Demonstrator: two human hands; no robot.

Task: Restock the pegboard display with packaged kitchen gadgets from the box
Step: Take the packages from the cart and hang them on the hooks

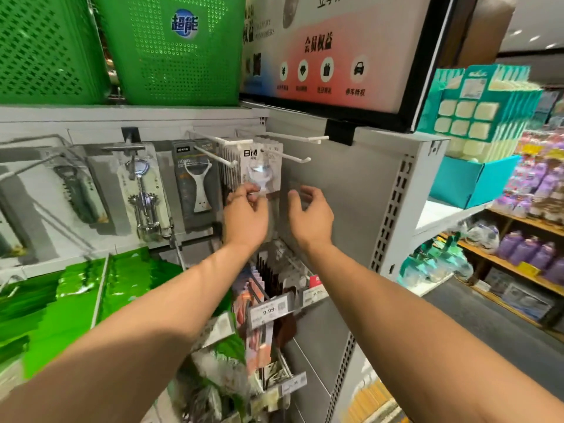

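Package (258, 167) on white hook (290, 156), pinched low by left hand (244, 212), probably for steadying; right hand (311, 212) just beside, half open, seemingly holding nothing.

We face a grey pegboard panel (351, 193) whose white hooks (293, 137) carry a stack of BM packs (253, 160), with a dark peeler pack (195, 181) and a corkscrew card (143, 190) hanging alongside.

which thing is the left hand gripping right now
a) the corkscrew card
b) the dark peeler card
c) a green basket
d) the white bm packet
d: the left hand has its fingertips pinched on the lower edge of the white BM packet, the front one of the hanging row.
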